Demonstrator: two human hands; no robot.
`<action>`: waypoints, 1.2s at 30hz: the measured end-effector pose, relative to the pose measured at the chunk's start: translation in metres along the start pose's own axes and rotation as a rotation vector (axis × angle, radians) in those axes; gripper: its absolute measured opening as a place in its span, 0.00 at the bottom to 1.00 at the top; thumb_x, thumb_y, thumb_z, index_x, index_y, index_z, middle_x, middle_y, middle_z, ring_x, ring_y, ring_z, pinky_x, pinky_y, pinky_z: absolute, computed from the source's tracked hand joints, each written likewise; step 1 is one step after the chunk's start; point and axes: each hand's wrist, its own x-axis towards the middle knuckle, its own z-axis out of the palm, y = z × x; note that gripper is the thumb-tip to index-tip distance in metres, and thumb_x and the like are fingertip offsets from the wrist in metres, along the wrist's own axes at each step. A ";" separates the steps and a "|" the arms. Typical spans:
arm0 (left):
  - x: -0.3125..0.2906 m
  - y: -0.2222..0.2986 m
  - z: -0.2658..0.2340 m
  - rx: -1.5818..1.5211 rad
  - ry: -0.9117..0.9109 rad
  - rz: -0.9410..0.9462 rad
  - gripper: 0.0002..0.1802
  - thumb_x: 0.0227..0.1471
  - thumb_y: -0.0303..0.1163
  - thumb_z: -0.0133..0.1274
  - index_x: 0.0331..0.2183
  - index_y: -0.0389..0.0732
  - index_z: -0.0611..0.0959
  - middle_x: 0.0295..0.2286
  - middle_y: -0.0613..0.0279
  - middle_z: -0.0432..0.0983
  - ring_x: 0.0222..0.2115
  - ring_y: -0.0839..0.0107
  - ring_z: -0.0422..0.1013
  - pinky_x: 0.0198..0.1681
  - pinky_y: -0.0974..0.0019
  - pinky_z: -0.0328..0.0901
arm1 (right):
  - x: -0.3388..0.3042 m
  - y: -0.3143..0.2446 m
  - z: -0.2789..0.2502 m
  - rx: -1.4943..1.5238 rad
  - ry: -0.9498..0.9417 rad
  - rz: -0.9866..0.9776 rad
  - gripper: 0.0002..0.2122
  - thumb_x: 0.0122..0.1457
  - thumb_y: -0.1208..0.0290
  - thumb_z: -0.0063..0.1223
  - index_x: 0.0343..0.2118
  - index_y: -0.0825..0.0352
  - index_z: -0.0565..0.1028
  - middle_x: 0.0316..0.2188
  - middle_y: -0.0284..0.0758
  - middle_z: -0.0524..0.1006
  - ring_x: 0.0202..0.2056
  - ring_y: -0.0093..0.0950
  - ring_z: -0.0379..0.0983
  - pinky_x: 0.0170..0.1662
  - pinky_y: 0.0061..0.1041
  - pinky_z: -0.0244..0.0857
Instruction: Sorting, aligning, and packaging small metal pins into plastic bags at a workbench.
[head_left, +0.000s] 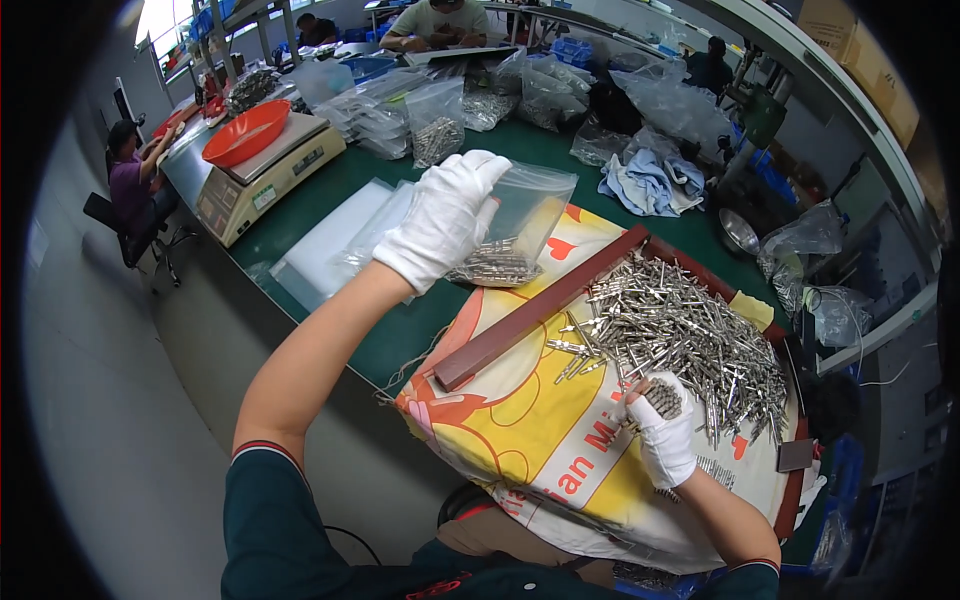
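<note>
Two sleeves (268, 505), two gloved hands (440, 222), one pin heap (690, 335)

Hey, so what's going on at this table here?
Someone wearing white gloves is handling small metal pieces. Their right hand holds a bunch of them beside a loose pile on a patterned cloth, with dark red strips bordering it. The left hand is at a clear bag with similar pieces inside.
</note>
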 end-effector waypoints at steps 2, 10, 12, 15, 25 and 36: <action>0.002 0.003 -0.002 0.000 -0.092 -0.061 0.21 0.43 0.23 0.55 0.43 0.37 0.76 0.39 0.49 0.73 0.40 0.51 0.70 0.44 0.57 0.66 | -0.010 0.001 0.007 -0.077 -0.037 -0.055 0.06 0.52 0.78 0.57 0.31 0.65 0.71 0.23 0.26 0.73 0.24 0.15 0.71 0.26 0.17 0.66; -0.012 -0.002 0.009 -0.152 -0.170 -0.095 0.15 0.45 0.21 0.55 0.40 0.36 0.77 0.31 0.52 0.74 0.28 0.61 0.72 0.34 0.64 0.67 | -0.013 0.013 0.005 -0.046 0.097 0.045 0.05 0.55 0.78 0.53 0.33 0.65 0.68 0.21 0.31 0.73 0.23 0.20 0.72 0.28 0.20 0.67; -0.012 -0.006 0.003 -0.171 -0.076 -0.048 0.17 0.45 0.23 0.56 0.41 0.38 0.78 0.29 0.58 0.74 0.23 0.70 0.69 0.30 0.69 0.65 | -0.013 0.003 0.007 0.122 0.074 0.109 0.04 0.56 0.77 0.51 0.32 0.66 0.68 0.20 0.32 0.73 0.21 0.21 0.71 0.29 0.21 0.68; -0.009 0.002 -0.010 0.061 0.006 -0.068 0.20 0.46 0.27 0.56 0.45 0.40 0.76 0.35 0.53 0.74 0.34 0.58 0.74 0.38 0.61 0.68 | 0.004 -0.007 0.010 0.401 0.149 0.146 0.05 0.56 0.74 0.51 0.25 0.64 0.70 0.18 0.29 0.70 0.21 0.21 0.68 0.27 0.21 0.65; -0.094 0.156 0.028 -0.597 -0.792 -0.092 0.14 0.44 0.38 0.61 0.31 0.39 0.81 0.24 0.55 0.73 0.26 0.56 0.71 0.31 0.59 0.66 | -0.005 -0.010 0.009 0.383 0.150 0.085 0.03 0.56 0.75 0.51 0.29 0.65 0.70 0.20 0.29 0.72 0.22 0.20 0.69 0.28 0.21 0.64; -0.108 0.154 0.030 -0.690 -0.623 -0.174 0.09 0.45 0.27 0.59 0.32 0.37 0.80 0.25 0.56 0.74 0.22 0.62 0.71 0.28 0.63 0.66 | -0.038 0.010 0.020 0.140 -0.070 -0.106 0.09 0.52 0.82 0.57 0.33 0.66 0.69 0.24 0.31 0.75 0.27 0.18 0.75 0.29 0.17 0.69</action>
